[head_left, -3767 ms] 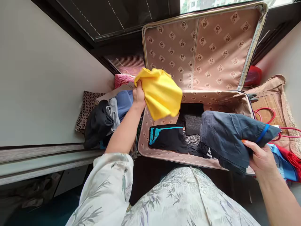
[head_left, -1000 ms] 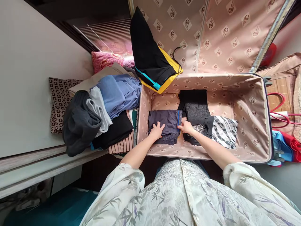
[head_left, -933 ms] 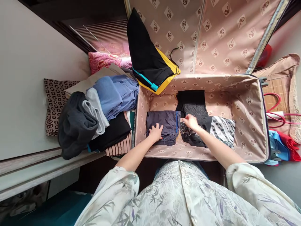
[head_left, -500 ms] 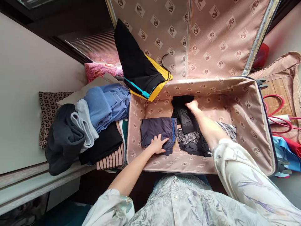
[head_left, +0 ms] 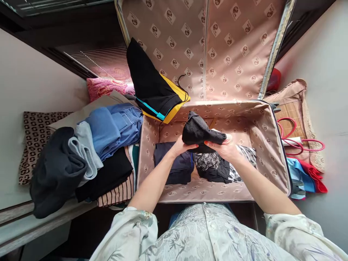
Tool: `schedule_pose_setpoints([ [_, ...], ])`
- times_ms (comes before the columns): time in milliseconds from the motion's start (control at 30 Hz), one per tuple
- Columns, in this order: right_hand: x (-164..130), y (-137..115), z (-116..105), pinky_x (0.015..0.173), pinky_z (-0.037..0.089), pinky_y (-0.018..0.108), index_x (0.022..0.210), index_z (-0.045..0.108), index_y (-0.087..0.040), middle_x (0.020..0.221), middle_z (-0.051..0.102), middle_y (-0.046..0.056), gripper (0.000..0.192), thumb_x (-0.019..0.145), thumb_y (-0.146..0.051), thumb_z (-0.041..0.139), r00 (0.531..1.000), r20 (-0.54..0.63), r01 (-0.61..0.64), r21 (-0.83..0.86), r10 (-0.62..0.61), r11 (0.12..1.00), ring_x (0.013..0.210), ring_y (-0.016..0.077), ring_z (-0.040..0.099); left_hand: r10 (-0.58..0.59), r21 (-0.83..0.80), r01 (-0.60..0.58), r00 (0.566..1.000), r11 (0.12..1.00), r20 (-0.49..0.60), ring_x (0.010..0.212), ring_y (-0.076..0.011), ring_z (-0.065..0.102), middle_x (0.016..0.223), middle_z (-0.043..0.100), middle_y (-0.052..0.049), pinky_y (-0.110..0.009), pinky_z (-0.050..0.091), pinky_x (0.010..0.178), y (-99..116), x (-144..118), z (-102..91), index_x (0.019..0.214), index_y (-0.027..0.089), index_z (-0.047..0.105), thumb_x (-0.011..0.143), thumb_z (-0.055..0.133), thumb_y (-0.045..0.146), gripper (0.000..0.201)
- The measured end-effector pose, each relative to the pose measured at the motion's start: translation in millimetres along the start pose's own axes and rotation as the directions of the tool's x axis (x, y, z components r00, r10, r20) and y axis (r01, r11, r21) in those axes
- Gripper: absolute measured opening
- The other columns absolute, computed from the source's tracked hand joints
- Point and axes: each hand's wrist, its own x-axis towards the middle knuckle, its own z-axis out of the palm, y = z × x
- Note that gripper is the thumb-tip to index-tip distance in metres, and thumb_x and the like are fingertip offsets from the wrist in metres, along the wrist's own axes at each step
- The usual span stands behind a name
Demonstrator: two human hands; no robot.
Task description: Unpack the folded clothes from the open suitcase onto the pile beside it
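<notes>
A bunched black garment (head_left: 199,128) is held up above the open suitcase (head_left: 148,159), gripped at both sides. My left hand (head_left: 181,146) is closed on its left end, and my right hand (head_left: 227,146) on its right end. Which kind of garment it is, I cannot tell. Beneath my left arm a folded dark navy garment (head_left: 174,166) with a blue stripe lies in the left part of the suitcase. Black-and-white patterned clothes (head_left: 213,165) lie to its right, partly hidden by my right hand and arm.
Black shorts (head_left: 146,78) with a turquoise trim and a yellow cloth (head_left: 172,112) hang over the back left rim. Folded clothes, including blue jeans (head_left: 114,123) and a dark grey garment (head_left: 58,168), are piled at left. A pink cord (head_left: 296,143) lies right of the suitcase.
My right hand has lifted the black garment from the suitcase floor. My left hand has left the navy garment and now grips the black one too. The view has shifted slightly.
</notes>
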Motion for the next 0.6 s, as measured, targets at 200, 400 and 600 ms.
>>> schedule_pose_setpoints([
  [200,2.9,32.2,-33.3,0.084,0.058,0.037,0.095,0.070,-0.022,0.092,0.073,0.001,0.035,0.070,-0.042,0.086,0.956,-0.294,0.001,0.010,0.002,1.000,0.084,0.0194,0.067,0.056,0.115,-0.072,0.989,0.991,0.139,0.103,-0.0252,0.068,0.110,0.073,-0.007,-0.040,0.055,0.098,44.2,40.1,-59.8,0.118,0.014,0.065,0.076,0.079,0.046,0.055],
  [400,12.3,137.6,-84.6,0.089,0.058,0.038,0.098,0.067,-0.019,0.100,0.076,0.007,0.034,0.070,-0.038,0.071,0.864,-0.424,-0.398,-0.247,0.271,0.884,0.097,0.0235,0.070,-0.117,0.871,0.065,0.993,0.486,-0.009,0.136,-0.0407,0.049,0.143,0.054,-0.021,-0.059,0.033,0.116,41.7,103.9,-33.7,0.146,0.015,0.049,0.081,0.078,0.024,0.072],
  [600,27.4,185.7,-113.3,0.078,0.059,0.035,0.091,0.067,-0.018,0.084,0.074,0.008,0.032,0.072,-0.043,0.070,0.832,-0.429,-0.525,-0.398,0.353,0.752,0.086,0.0242,0.071,-0.281,0.921,-0.031,0.948,0.389,0.151,0.149,-0.0432,0.031,0.163,0.033,-0.020,-0.058,0.031,0.118,-39.2,66.6,54.4,0.151,0.024,0.048,0.087,0.075,0.041,0.072],
])
